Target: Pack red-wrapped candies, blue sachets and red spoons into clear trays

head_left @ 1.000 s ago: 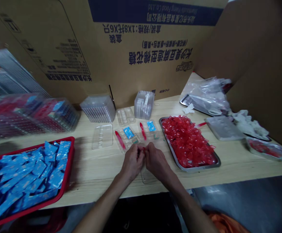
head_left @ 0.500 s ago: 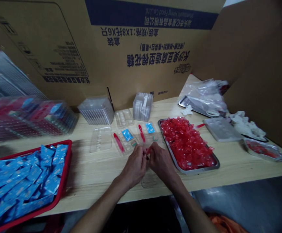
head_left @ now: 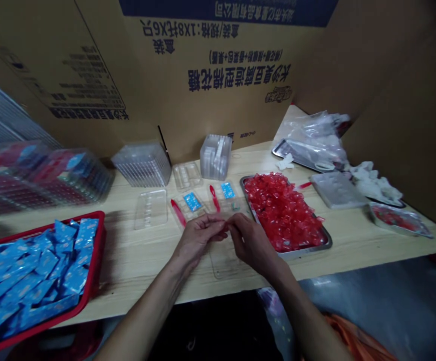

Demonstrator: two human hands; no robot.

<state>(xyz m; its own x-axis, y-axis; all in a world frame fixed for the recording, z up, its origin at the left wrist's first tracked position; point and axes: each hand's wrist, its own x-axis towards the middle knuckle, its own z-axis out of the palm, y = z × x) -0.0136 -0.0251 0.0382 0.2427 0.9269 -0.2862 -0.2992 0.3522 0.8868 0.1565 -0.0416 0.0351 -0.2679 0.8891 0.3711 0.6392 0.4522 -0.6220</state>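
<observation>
My left hand (head_left: 196,239) and my right hand (head_left: 251,241) meet at the fingertips above the table, both pinched. Whatever lies between the fingers is too small to make out; a trace of red shows there. Below them is a clear plastic tray (head_left: 221,268), partly covered by my hands. Just beyond sit two clear compartment trays, one with a red plastic utensil (head_left: 178,212) and a blue packet (head_left: 192,201), the other with a red utensil (head_left: 214,198), a blue packet (head_left: 227,190) and a small green item (head_left: 235,206). Beside my right hand is a metal tray (head_left: 285,254) heaped with red wrapped pieces (head_left: 280,213).
A red basket (head_left: 98,250) of blue packets stands at the left. Behind are stacked clear trays (head_left: 143,164), another stack (head_left: 215,158) and blurred filled trays (head_left: 67,175). Cardboard walls (head_left: 180,110) enclose the table. Plastic bags (head_left: 315,138) and a white tray (head_left: 338,190) lie right.
My left hand has loosened from a tighter curl, its fingers now more extended toward the right hand. More of the clear tray beneath shows. The view has shifted slightly.
</observation>
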